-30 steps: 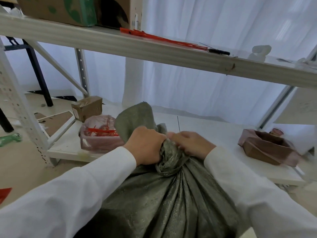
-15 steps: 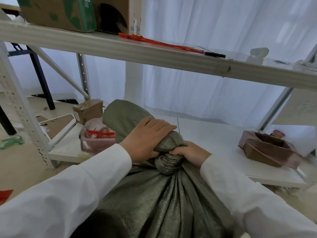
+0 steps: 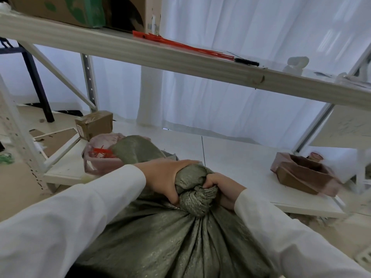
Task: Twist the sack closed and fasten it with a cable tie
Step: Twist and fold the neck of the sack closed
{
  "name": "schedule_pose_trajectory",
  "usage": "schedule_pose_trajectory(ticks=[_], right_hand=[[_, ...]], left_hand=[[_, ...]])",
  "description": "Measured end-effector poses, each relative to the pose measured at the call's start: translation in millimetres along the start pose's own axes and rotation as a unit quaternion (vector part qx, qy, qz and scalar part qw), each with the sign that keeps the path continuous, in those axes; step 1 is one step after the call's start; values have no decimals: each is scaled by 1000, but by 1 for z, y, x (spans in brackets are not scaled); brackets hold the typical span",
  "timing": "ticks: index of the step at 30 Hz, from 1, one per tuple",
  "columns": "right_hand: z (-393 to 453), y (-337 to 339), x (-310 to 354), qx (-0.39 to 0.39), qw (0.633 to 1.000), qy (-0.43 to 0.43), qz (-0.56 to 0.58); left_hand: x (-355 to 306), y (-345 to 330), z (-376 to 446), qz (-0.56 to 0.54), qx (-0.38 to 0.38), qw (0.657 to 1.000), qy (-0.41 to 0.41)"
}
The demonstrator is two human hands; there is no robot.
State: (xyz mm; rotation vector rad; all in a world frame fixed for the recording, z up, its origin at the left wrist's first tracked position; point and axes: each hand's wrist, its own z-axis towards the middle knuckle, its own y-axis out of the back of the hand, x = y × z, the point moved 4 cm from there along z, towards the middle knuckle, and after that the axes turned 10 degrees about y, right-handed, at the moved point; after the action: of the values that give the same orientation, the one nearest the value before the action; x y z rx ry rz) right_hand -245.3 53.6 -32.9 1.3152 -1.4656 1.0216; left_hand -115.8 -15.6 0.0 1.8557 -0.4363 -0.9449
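A grey-green woven sack (image 3: 172, 241) stands low in the middle of the head view, its mouth gathered into a twisted neck (image 3: 195, 199). My left hand (image 3: 166, 177) wraps over the loose top of the sack just above the twist. My right hand (image 3: 220, 187) grips the twisted neck from the right side. Both hands touch the fabric, and the loose end (image 3: 136, 149) flops away to the left. Red cable ties (image 3: 180, 44) lie on the upper shelf, and more red cable ties (image 3: 100, 153) sit in a pinkish bag (image 3: 100, 163) on the lower shelf.
A white metal rack frames the scene; its upper shelf beam (image 3: 180, 63) crosses overhead and the lower shelf board (image 3: 230, 157) lies behind the sack. A small cardboard box (image 3: 94, 124) stands at left, a brown open box (image 3: 301, 173) at right. White curtains hang behind.
My left hand moved from gripping beside the neck to wrapping over the loose top, folding it down. The twist has tightened into a knot-like bunch. My right hand stays on the neck.
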Motion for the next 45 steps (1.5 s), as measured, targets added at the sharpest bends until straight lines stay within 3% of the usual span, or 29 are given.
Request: schedule_pose_trajectory(ticks=[3, 5, 7, 9, 11, 13, 14, 18, 22, 24, 27, 31, 36, 43, 45], right_hand=[[1, -6, 10, 21, 999, 18, -41], [-3, -10, 26, 24, 991, 42, -127], [-6, -6, 44, -20, 953, 96, -285], [-10, -1, 57, -88, 887, 126, -435], [-13, -5, 55, -61, 874, 50, -480], [-14, -9, 44, -17, 909, -54, -414], [-14, -11, 39, -3, 919, -63, -388], [-8, -7, 38, 8, 900, 38, -433], [-11, -11, 30, -3, 923, 89, -374], [-9, -10, 29, -10, 928, 104, -358], [-4, -5, 29, 5, 932, 85, -352], [-10, -4, 30, 86, 953, 26, -289], [-16, -5, 24, 64, 974, -21, -218], [-9, -10, 25, 5, 984, -18, -179], [-5, -11, 22, 0, 988, -6, -157]], left_hand=[[0, 2, -2, 6, -20, 1000, 16], [4, 4, -4, 44, -44, 997, 45], [7, 8, -5, 87, -78, 990, 74], [9, 13, -6, 120, -111, 982, 100], [7, 14, -8, 155, -138, 972, 111], [4, 16, -9, 191, -159, 962, 112], [3, 18, -9, 208, -167, 958, 108], [1, 26, -9, 224, -146, 960, 88], [-3, 31, -9, 187, -98, 976, 48], [1, 29, -10, 117, -67, 991, 21], [10, 22, -10, -22, -6, 999, 45], [18, 21, -7, -67, 33, 996, 52], [21, 21, -8, -166, 107, 977, 78], [13, 22, 2, -114, -12, 992, 52], [15, 28, -1, -42, -101, 993, 55]])
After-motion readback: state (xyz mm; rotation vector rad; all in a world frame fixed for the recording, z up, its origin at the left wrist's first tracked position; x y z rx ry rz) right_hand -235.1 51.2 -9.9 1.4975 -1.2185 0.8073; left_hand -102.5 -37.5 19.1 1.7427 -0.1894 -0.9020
